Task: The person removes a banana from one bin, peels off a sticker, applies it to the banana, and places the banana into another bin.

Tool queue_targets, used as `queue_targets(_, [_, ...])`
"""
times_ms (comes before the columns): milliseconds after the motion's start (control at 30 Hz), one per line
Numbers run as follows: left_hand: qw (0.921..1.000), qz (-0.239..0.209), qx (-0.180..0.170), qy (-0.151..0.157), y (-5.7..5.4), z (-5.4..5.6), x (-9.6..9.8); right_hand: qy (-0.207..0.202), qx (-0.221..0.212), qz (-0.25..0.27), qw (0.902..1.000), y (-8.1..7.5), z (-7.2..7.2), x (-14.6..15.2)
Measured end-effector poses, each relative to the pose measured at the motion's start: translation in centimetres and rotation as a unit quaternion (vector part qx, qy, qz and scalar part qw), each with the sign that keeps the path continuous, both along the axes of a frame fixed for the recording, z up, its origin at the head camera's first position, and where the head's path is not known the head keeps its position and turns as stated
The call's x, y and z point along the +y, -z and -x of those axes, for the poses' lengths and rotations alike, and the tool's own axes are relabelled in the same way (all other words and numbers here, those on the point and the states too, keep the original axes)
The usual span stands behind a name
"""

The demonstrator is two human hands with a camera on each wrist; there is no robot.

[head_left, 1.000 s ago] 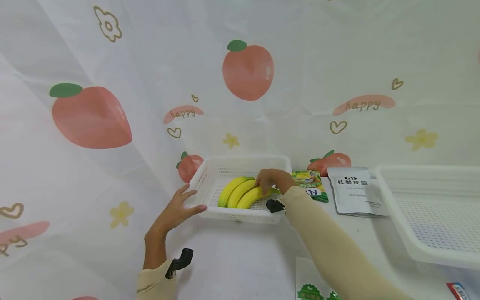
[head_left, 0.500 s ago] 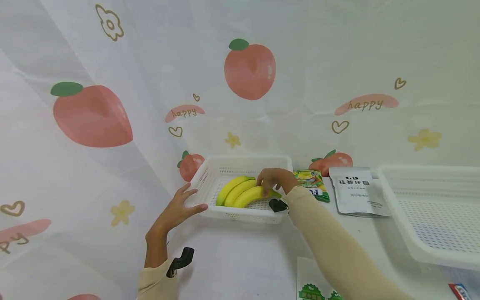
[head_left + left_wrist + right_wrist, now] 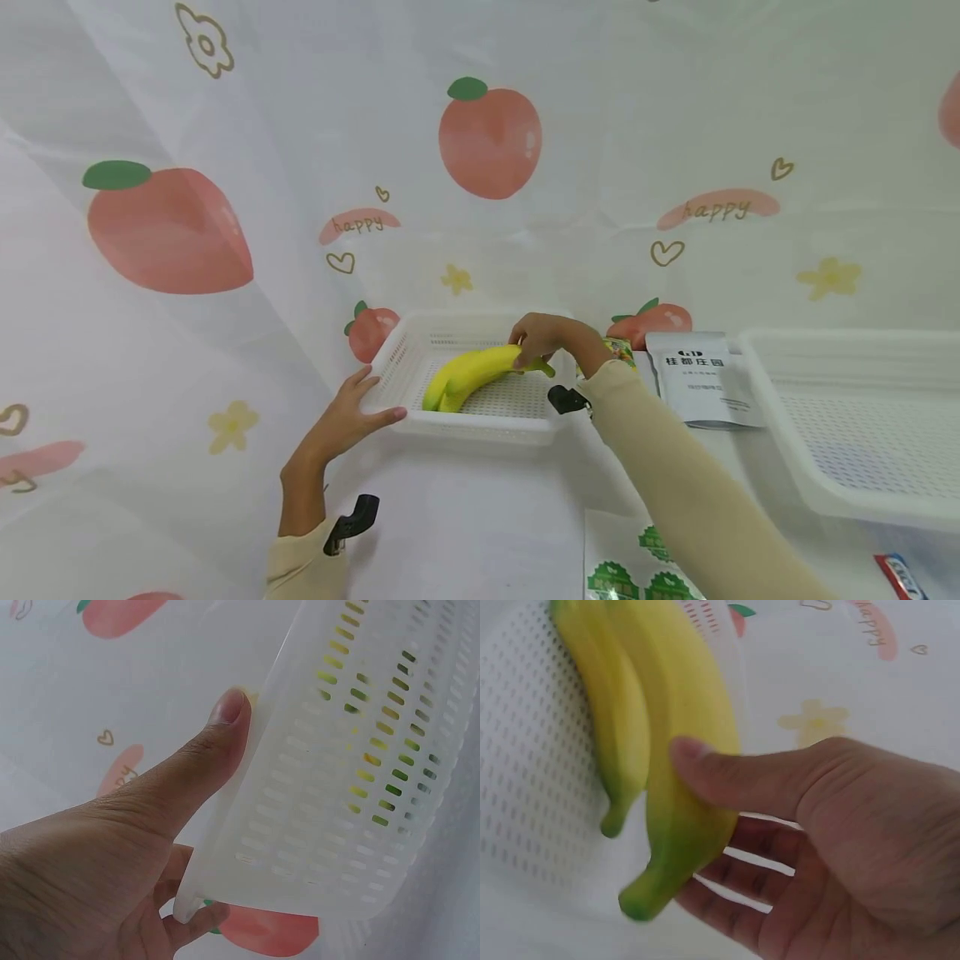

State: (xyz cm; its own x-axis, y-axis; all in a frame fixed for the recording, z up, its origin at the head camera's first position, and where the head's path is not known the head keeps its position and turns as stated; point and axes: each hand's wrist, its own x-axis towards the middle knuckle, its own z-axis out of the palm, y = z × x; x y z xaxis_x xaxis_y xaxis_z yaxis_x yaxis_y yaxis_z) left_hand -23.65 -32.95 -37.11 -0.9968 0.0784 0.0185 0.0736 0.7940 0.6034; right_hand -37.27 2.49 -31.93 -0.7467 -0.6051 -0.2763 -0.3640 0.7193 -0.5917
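A white perforated plastic basket point(image 3: 480, 427) stands against the back cloth with yellow bananas in it. My right hand point(image 3: 543, 335) pinches one banana point(image 3: 694, 697) near its green stem end, thumb on top and fingers beneath. That banana is raised at the stem end, over another banana point(image 3: 615, 720) lying on the basket floor. At the basket's front left corner, my left hand point(image 3: 347, 421) grips the rim. Its thumb point(image 3: 225, 724) lies along the front rim, while its other fingers reach round the corner and are partly hidden.
Right of the basket lie a green-and-yellow packet point(image 3: 621, 352), partly hidden by the right arm, and a silver pouch point(image 3: 697, 379). A larger white basket point(image 3: 782, 421) stands at the right. In front are a sheet with green badges point(image 3: 611, 579) and a small red-and-blue packet point(image 3: 900, 575).
My right hand has raised one banana from beside the others and shifted it up, so it now overlaps them. My left hand stays at the basket's corner.
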Motion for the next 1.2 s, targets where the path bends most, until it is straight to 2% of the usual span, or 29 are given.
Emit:
queue_targets(233, [0.9999,0.008,-0.007,-0.003,-0.2,0.0,0.0,0.005,0.021,0.062,0.9978,-2.1,-1.0,2.7])
queue_targets(467, [0.9999,0.006,-0.011,0.003,-0.2,0.2,0.0,0.034,0.043,0.098,0.9937,-4.5,-3.2,5.3])
queue_targets(600, [0.9999,0.007,-0.009,0.008,-0.1,0.3,-0.3,0.044,0.061,0.098,0.9923,-5.3,-4.6,6.7])
queue_targets(767, [0.9999,0.009,-0.004,0.011,0.0,0.3,-0.5,0.045,0.103,0.08,0.9905,-5.7,-6.2,8.6])
queue_targets(1000, [0.9999,0.011,-0.004,0.011,0.0,0.4,-0.4,0.066,0.108,0.061,0.99,-4.9,-8.3,11.5])
queue_targets(1200, [0.9998,0.011,-0.009,0.012,-0.1,0.3,-0.3,0.052,0.14,0.09,0.9846,-3.8,-10.5,13.7])
